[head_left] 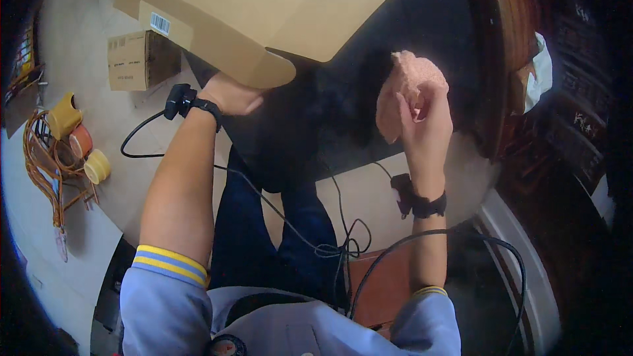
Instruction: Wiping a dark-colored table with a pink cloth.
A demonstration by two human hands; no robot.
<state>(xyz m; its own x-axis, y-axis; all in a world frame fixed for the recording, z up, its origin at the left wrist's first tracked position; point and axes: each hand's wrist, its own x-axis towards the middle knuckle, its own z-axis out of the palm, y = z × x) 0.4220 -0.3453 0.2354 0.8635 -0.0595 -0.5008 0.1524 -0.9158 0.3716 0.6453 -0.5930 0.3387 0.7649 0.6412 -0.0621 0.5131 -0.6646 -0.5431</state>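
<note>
My right hand pinches a crumpled pink cloth above the dark surface. The cloth has a fuzzy texture and bunches up past my fingers. To the left, my left hand reaches to the lower edge of a large brown cardboard box with flaps folded out. One rounded flap covers most of that hand's fingers, and the thumb shows below it. Whether these fingers grip the cardboard cannot be made out. A barcode label sits on a side flap.
A smaller cardboard box stands at the left. Below it lie brown cords with yellow and orange rolls. Black cables run from my wrist straps across my lap. Dark wooden furniture and white paper are at the right.
</note>
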